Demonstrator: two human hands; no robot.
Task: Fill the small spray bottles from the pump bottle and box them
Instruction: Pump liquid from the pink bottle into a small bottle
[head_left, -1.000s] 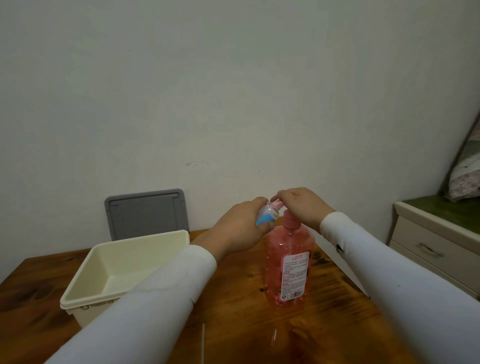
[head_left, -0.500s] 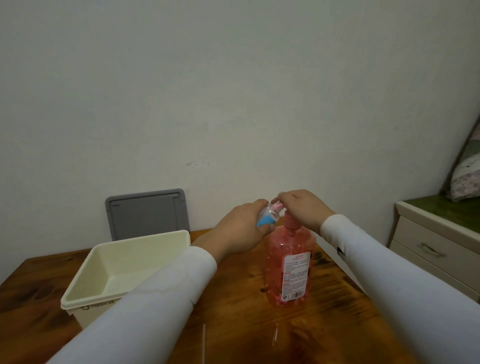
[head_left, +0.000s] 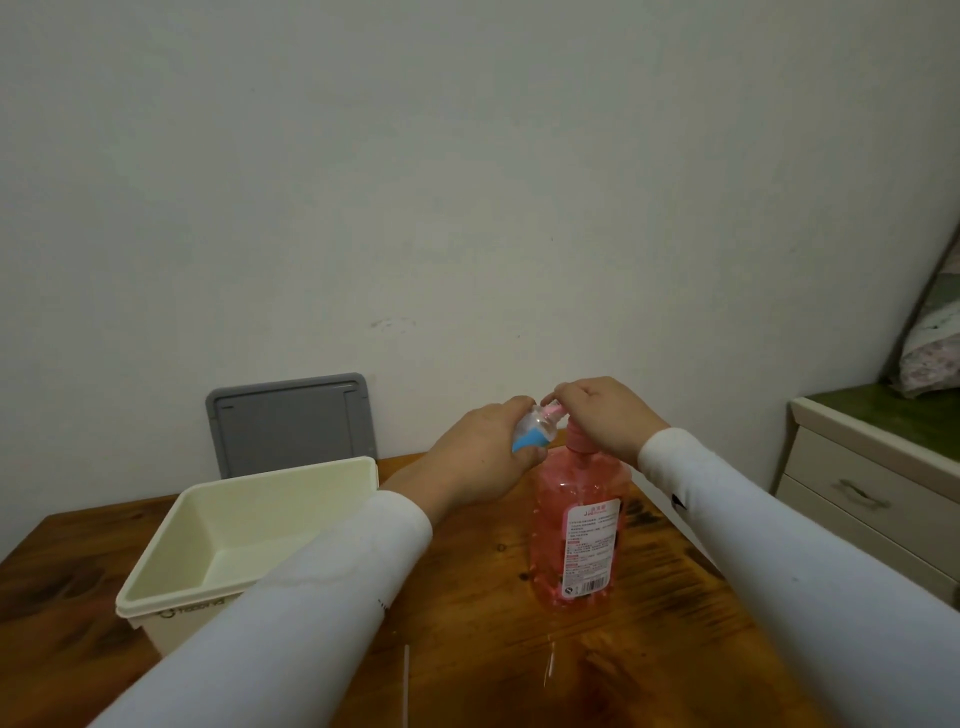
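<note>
A pink pump bottle (head_left: 576, 525) with a white label stands upright on the wooden table (head_left: 493, 649), right of centre. My right hand (head_left: 602, 421) rests curled over its pump head, hiding most of it. My left hand (head_left: 478, 457) holds a small clear spray bottle (head_left: 537, 431) with blue liquid at its bottom, tilted with its mouth against the pink pump nozzle. A cream plastic box (head_left: 171, 551) sits open at the left of the table; no bottle shows inside it.
A grey lid (head_left: 291, 421) leans upright against the wall behind the box. A white drawer cabinet (head_left: 872, 493) with a green top stands right of the table. Two thin clear tubes (head_left: 407, 675) lie on the table near its front.
Both hands and the small bottle stay at the pump head; my right hand has shifted very slightly. The view has barely moved.
</note>
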